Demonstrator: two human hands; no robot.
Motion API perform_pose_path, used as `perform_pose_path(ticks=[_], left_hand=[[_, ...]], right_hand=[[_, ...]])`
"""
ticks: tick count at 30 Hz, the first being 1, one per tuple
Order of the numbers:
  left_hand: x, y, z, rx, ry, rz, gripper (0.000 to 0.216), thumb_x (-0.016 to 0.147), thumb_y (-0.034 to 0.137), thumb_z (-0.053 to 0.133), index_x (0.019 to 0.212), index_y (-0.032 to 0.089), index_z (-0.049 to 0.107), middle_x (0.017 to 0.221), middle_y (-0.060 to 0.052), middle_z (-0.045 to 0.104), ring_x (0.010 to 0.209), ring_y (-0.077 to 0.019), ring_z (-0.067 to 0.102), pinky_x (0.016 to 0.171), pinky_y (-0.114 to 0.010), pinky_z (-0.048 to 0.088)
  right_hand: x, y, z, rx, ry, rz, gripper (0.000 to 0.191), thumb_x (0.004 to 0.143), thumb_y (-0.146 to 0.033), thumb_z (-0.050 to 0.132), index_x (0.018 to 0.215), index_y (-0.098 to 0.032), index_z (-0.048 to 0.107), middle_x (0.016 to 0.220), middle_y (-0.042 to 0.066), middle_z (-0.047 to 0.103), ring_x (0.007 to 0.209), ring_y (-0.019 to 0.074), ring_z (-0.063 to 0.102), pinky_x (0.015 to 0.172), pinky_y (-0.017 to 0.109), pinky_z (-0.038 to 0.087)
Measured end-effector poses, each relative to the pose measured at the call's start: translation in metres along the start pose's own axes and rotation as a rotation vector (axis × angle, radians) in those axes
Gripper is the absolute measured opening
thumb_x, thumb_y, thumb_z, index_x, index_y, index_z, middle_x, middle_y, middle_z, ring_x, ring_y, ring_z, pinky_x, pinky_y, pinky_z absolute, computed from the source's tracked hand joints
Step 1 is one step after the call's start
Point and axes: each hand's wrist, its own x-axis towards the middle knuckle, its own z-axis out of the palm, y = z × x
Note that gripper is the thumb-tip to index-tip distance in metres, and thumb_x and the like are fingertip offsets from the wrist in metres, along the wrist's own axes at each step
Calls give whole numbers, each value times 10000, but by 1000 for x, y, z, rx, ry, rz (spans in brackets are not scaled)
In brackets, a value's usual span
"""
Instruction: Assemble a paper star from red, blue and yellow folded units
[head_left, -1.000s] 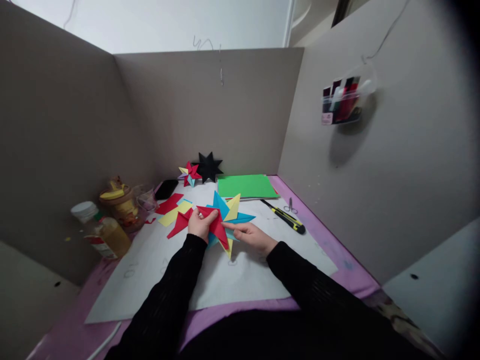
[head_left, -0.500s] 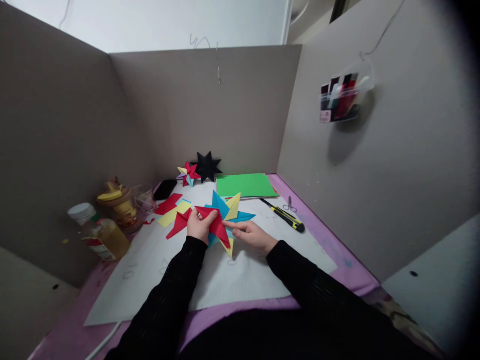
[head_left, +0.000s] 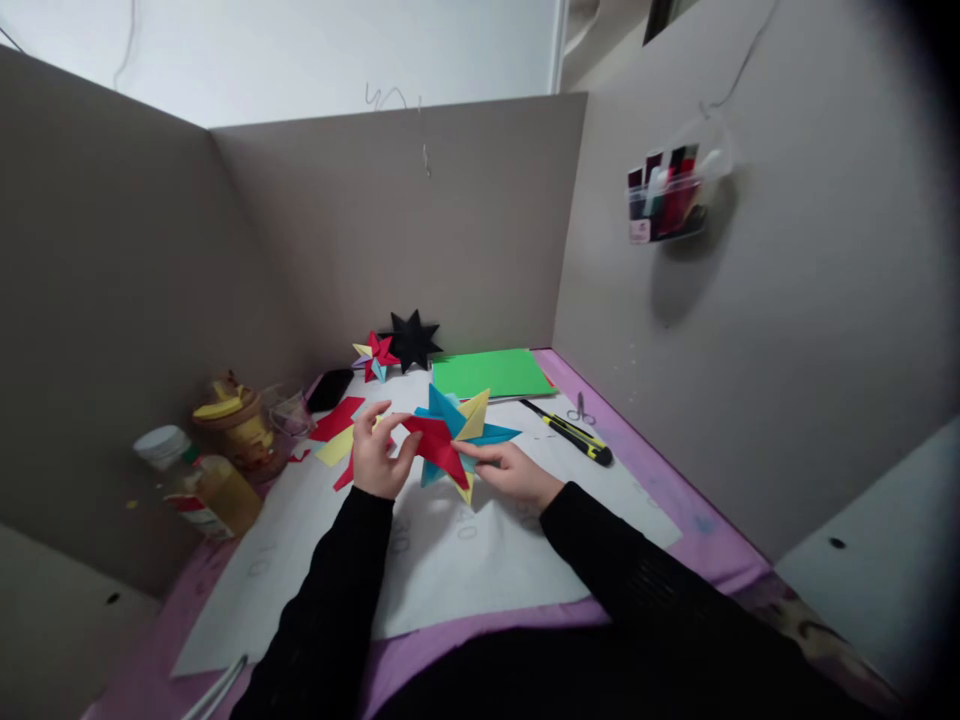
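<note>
Apparently folding the star (head_left: 470, 421) above the sheet (head_left: 472, 575): pinching its red flap (head_left: 437, 447) in left hand (head_left: 378, 460), pressing with forefinger (head_left: 478, 453) of right hand (head_left: 519, 473), unable to tell if gripping behind; next calling for even creasing.

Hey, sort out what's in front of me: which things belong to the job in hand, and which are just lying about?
Job in hand:
multicoloured paper star, at your right hand and left hand
probably loose red paper and yellow paper, matching its colours

Lying about, seemingly:
black star
green paper
bottle
utility knife and scissors, untouched
</note>
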Motion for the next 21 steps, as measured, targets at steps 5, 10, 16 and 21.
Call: perform_pose_path(ticks=[5,10,16,21], left_hand=[[1,-4,-1,-17,-78,33,256,732,234,656,982,212,601,1145,-103,507,1080,-254,527,856,-406,477],[-2,-1,7,-557,-154,-513,820,615,285,756,1313,235,329,1073,-95,592,847,-201,639,715,-354,524],[-5,7,16,-834,-324,-875,813,478,243,840,1202,134,488,780,-51,685,690,-190,651,683,-324,519],[-5,8,18,-902,-193,-958,606,448,223,850,978,139,569,756,-16,678,660,-169,645,660,-301,513]], right_hand=[[0,3,1,-50,-26,-38,586,704,-43,407,1252,-214,526,1276,22,550,1182,216,533,1054,454,352],[-1,5,2,-48,-34,-23,579,708,-53,406,1251,-213,527,1270,26,560,1175,208,538,1056,452,351],[-2,-3,1,70,-118,9,561,735,-92,447,1274,-237,507,1284,23,559,1198,219,515,1066,469,327],[-1,1,-5,190,-74,20,312,763,-246,590,1063,-221,671,1114,51,660,1083,240,573,1027,468,352]])
